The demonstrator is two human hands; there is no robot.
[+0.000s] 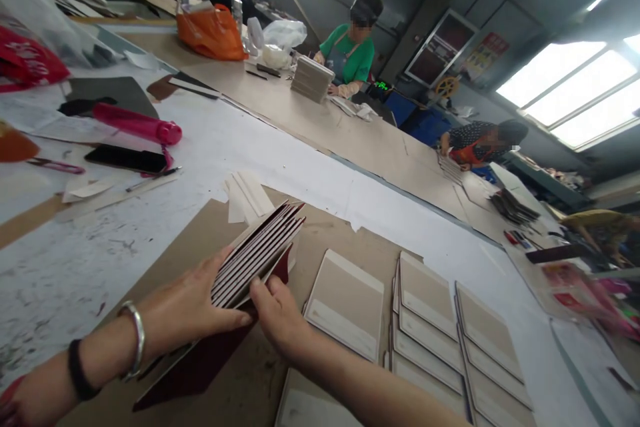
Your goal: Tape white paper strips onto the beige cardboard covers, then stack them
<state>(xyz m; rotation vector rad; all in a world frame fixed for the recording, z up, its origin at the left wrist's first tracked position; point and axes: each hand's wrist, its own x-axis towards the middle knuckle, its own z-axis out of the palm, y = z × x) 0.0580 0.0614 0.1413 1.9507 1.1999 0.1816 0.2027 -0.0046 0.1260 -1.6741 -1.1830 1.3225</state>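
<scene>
My left hand (pixel 193 303) and my right hand (pixel 277 313) both grip a fanned stack of thin grey-and-maroon boards (pixel 257 253), tilted up off the table. The left hand presses its side with fingers flat along it; the right hand pinches its near corner. A dark maroon sheet (pixel 200 363) lies under the stack on brown cardboard (pixel 165 260). My left wrist wears a silver bangle and a black band.
Flat grey boards (pixel 345 303) and overlapping rows of them (pixel 450 327) lie to the right. A phone (pixel 125 159), pink bottle (pixel 137 123) and paper strips (pixel 245 195) lie on the left. Other people work across the long table near a board stack (pixel 313 79).
</scene>
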